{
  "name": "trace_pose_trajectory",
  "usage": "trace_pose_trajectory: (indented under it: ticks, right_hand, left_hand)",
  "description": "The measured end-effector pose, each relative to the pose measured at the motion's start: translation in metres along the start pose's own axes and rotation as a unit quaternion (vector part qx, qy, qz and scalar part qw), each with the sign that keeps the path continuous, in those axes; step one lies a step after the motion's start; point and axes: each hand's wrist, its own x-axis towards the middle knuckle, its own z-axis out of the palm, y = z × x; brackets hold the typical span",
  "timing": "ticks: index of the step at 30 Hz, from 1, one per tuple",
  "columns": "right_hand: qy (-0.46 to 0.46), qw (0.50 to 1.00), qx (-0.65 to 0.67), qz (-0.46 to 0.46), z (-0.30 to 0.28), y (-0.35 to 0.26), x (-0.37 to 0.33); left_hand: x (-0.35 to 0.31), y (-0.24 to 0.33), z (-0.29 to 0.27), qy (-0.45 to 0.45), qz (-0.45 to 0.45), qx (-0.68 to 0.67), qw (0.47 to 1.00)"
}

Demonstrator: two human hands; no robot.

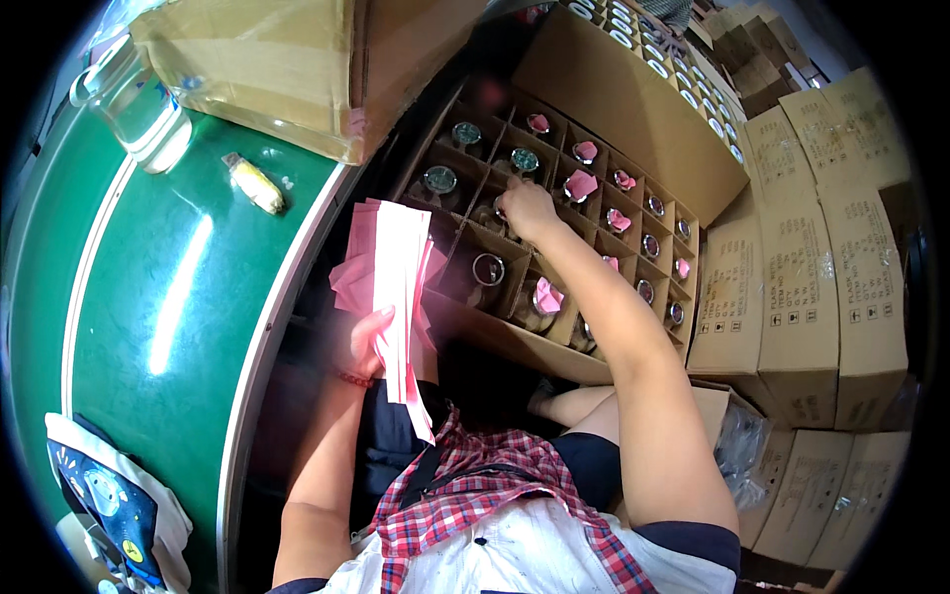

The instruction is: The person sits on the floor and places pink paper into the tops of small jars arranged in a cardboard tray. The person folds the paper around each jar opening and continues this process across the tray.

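The left hand (366, 345) is closed around a bundle of pink paper strips (391, 287), its thumb laid across the front face. The strips stand upright beside the near left corner of a divided carton (510, 337), their upper ends fanned unevenly.

The right hand (531, 210) reaches into the carton, fingers bent down over one compartment. Its grip is mostly concealed — whether the fingertips have hold of anything, or how far apart they are, cannot be determined.

Round-rimmed glass vessels (488, 268) occupy the compartments. Several carry crumpled pink paper (547, 295) in their mouths; three toward the far left show greenish tops (466, 134).

A raised cardboard flap (633, 119) stands along the carton's far side, with rows of white round tops (717, 127) beyond it. Stacked cartons (797, 297) line the right.

To the left is a green table (129, 297), bearing a clear jug (143, 124), a yellow wrapped item (255, 185) and a large cardboard box (257, 79). The person wears a red plaid apron (475, 465).
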Motion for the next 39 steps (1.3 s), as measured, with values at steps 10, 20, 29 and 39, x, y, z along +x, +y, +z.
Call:
trace_pose_trajectory:
  ticks: [10,20,29,39]
  right_hand:
    - [0.094,0.989,0.109,-0.028,0.007,0.009,-0.022]
    - [0.147,0.972,0.182,0.03,-0.036,-0.016,-0.037]
    - [0.142,0.794,0.589,0.052,-0.058,-0.053,-0.085]
    - [0.161,0.816,0.551,0.073,-0.051,-0.049,-0.084]
  left_hand:
    - [0.001,-0.001,0.003,0.029,0.021,-0.017,0.999]
    - [0.034,0.025,0.068,-0.05,0.084,-0.038,0.994]
    - [0.069,-0.011,0.089,-0.041,0.063,-0.052,0.996]
    - [0.077,-0.017,0.073,-0.083,0.04,-0.012,0.996]
